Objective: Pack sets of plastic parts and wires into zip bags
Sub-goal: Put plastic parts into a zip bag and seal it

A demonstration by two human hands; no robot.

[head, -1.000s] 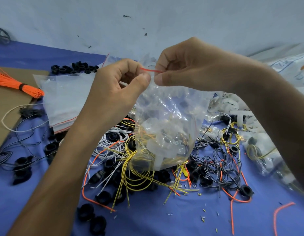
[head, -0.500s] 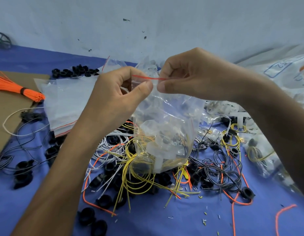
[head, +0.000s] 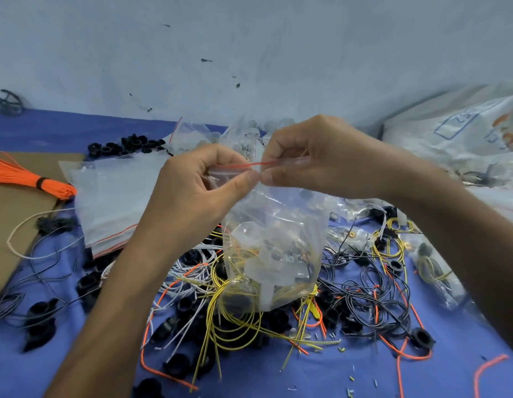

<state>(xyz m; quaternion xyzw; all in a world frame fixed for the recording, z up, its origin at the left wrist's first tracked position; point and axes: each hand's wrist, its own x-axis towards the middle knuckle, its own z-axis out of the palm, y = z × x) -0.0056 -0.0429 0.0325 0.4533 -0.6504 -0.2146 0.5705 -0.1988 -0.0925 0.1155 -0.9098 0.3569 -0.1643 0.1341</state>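
Above wire pile (head: 249,317), filled zip bag (head: 275,254) hangs; left hand (head: 198,191) and right hand (head: 315,159) pinch red seal strip (head: 244,165). Sealing underway; empty bags (head: 114,196) remain.

A small packing workshop: loose wires (head: 238,331) and black plastic parts (head: 176,369) heaped on a blue cloth (head: 264,377); empty zip bags (head: 114,202) stacked at its left; scuffed wall (head: 249,53) behind.

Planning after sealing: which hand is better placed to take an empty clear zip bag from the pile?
Probably left: the pile of empty clear zip bags lies beside the left hand, far from the right hand.
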